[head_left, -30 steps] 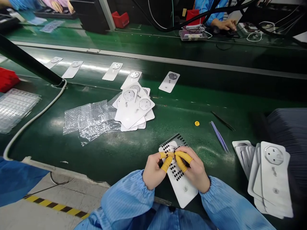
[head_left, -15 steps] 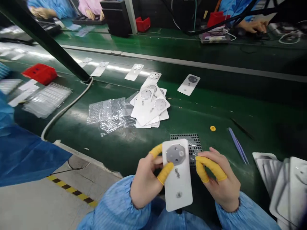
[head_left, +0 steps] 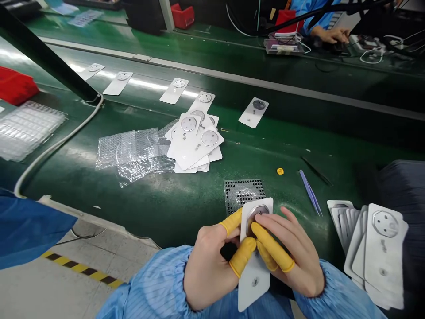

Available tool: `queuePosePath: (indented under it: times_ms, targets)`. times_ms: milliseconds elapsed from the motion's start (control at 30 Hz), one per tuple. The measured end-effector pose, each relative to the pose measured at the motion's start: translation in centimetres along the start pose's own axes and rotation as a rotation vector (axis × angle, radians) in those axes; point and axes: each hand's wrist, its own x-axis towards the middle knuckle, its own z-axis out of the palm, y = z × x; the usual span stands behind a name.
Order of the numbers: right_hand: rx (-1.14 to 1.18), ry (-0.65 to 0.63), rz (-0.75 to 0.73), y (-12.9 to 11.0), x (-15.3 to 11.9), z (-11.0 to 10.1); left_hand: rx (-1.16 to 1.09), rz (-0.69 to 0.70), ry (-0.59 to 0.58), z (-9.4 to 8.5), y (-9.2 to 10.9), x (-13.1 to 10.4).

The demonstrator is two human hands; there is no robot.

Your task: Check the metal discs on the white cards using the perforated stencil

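Pinching white plate (head_left: 255, 277) btw left hand (head_left: 212, 261) & right hand (head_left: 292, 257) (upright-ish)

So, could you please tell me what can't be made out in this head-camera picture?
- Middle of the white card: covered by the left hand and right hand, so the exact grip is hidden.
- Small marks printed on the card: too small to read.
- Stack of cards at the right: partly cut off by the frame edge.
- Perforated sheet: near edge hidden behind the card.
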Motion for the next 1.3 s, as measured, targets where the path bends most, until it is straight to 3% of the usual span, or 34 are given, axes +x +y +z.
queuePosePath:
  times_ms: [333,500,633,800,867,967,1067,1167,1300]
  targets:
    - [0.102,0.043,0.089,-0.2,0.3,0.3,-0.056,0.005,-0.034,0.1,0.1,0.3]
    - [-0.02,0.047,0.067,-1.0,-0.1,1.2,0.008,0.03,0.069,0.4,-0.2,0.3]
    - [0.037,0.08,0.111,-1.3,-0.6,2.4,0.053,-0.011,0.045,0.7,-1.0,0.4]
    - [0.246,0.255,0.303,-1.1,-0.8,3.1,-0.161,-0.049,0.024,1.1,-1.4,0.4]
    - [0.334,0.354,0.495,-1.2,-0.3,2.9,-0.33,-0.13,0.018,1.3,-1.4,0.5]
    - [0.566,0.347,0.79,-1.3,0.5,2.6,-0.532,-0.215,0.01,1.5,-1.5,1.2]
    - [0.76,0.306,0.775,-1.0,0.6,2.7,-0.583,-0.247,0.003,1.4,-1.7,2.3]
    - [0.774,0.381,0.712,-0.7,0.0,3.2,-0.571,-0.319,-0.028,1.0,-1.7,3.2]
    - [0.736,0.34,0.74,-0.5,-0.6,3.7,-0.537,-0.416,-0.061,0.9,-1.6,3.8]
